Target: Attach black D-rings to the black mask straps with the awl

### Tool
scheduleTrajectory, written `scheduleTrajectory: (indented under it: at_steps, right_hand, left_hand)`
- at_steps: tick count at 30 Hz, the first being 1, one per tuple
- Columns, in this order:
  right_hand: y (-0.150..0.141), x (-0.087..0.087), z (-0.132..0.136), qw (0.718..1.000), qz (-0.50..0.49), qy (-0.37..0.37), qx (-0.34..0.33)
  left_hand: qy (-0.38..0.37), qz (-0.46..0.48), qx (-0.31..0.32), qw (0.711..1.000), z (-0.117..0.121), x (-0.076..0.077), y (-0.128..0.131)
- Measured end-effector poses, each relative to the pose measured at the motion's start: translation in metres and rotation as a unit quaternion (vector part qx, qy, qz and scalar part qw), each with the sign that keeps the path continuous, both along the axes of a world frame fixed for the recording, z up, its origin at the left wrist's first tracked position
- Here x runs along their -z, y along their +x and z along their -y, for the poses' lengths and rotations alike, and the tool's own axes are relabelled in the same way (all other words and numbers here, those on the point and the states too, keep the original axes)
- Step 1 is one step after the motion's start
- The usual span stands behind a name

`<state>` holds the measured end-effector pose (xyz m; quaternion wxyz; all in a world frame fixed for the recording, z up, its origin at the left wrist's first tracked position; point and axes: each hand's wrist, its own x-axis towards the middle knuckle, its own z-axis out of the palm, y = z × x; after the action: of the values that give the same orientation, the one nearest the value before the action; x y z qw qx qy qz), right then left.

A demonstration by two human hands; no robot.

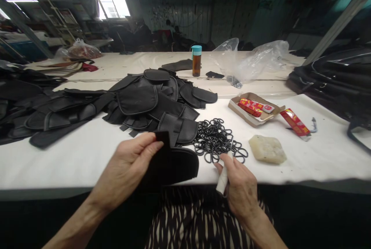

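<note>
My left hand [136,156] pinches a black strap end on a black piece with a rounded end [182,164], held over the table's front edge. In my right hand [239,183] is an awl-like tool [223,179] with a white wrapped handle, its thin metal tip pointing away from me. Just beyond that tip lies a heap of black D-shaped rings [214,139]. Behind the left hand, a large pile of black padded pieces [137,100] with straps covers part of the white table [78,156].
A yellowish block [267,149] sits to the right of the rings. Behind it are an open cardboard box [249,118] with red packets and another red box [295,123]. Farther back stand a brown bottle [196,63] and clear plastic bags [257,60]. A black bag [336,79] occupies the right side.
</note>
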<state>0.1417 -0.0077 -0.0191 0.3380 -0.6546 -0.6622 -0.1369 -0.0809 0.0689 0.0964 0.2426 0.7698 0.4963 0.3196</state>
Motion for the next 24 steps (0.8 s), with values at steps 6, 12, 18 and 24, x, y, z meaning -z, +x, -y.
scheduleTrajectory:
  at_steps: [6,12,18,24]
  right_hand:
    - [-0.011,0.001,-0.011,0.998,-0.015,-0.054,0.032]
    - [-0.011,-0.002,-0.014,0.992,-0.066,-0.108,0.021]
    - [-0.012,-0.003,-0.017,0.988,-0.093,-0.125,0.003]
    - [-0.007,-0.012,-0.019,0.981,-0.164,-0.105,-0.003]
  left_hand:
    - [0.076,-0.094,0.082,0.989,-0.002,0.047,0.042]
    - [0.093,-0.124,0.062,0.986,0.003,0.075,0.055]
    - [-0.169,0.043,0.033,0.984,0.011,0.072,0.062]
    - [-0.300,0.125,0.026,0.945,0.009,0.078,0.065]
